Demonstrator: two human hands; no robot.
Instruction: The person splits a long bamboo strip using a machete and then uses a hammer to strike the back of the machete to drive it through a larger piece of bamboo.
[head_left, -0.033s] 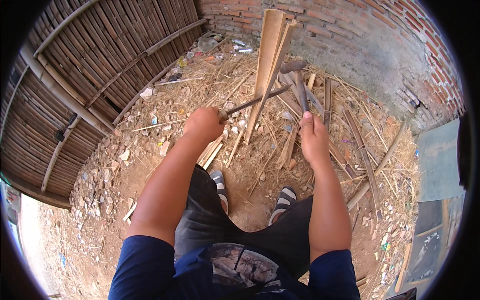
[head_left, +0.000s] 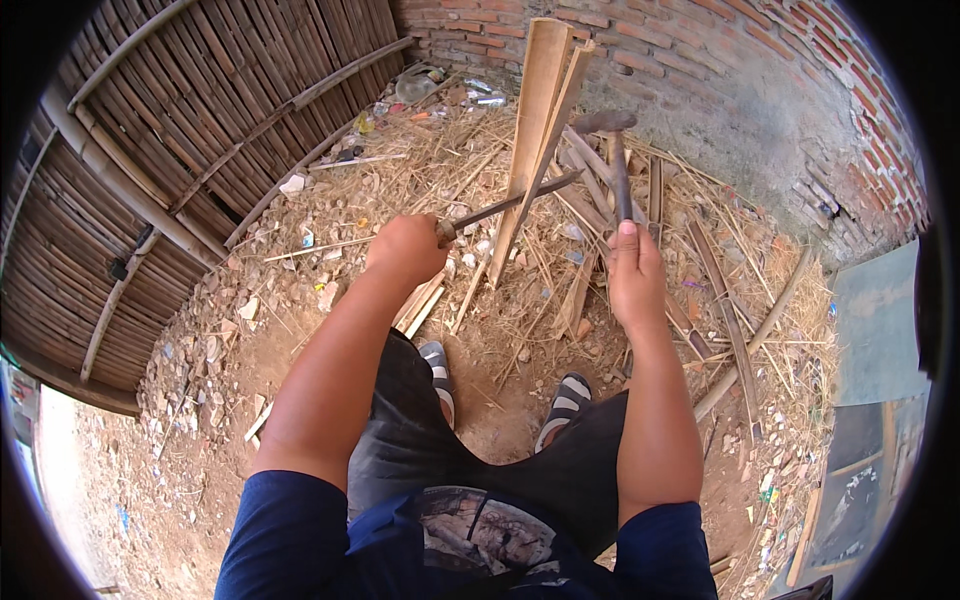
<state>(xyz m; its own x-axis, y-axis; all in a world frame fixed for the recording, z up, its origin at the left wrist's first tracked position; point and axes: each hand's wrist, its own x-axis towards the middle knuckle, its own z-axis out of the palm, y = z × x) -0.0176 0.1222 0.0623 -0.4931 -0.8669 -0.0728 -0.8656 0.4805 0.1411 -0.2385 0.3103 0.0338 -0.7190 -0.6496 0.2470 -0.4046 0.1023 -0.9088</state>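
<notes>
Showing at 12 to 1 o'clock in the head view, the split bamboo (head_left: 538,100) stands nearly upright, leaning slightly. At 10 o'clock the left hand (head_left: 408,250) is closed round the handle of the knife (head_left: 490,212), whose blade points towards 2 o'clock across the bamboo, seemingly in its split; how deep, I cannot tell. At 3 o'clock the right hand (head_left: 638,280) is wrapped round the handle of the hammer (head_left: 620,165), its head raised at 1 o'clock. The hands are well apart. The bamboo looks stiff and light, probably sharp along its split edges, so best held by its outer face. The hammer is likely head-heavy, best gripped low; the knife, only by its handle.
</notes>
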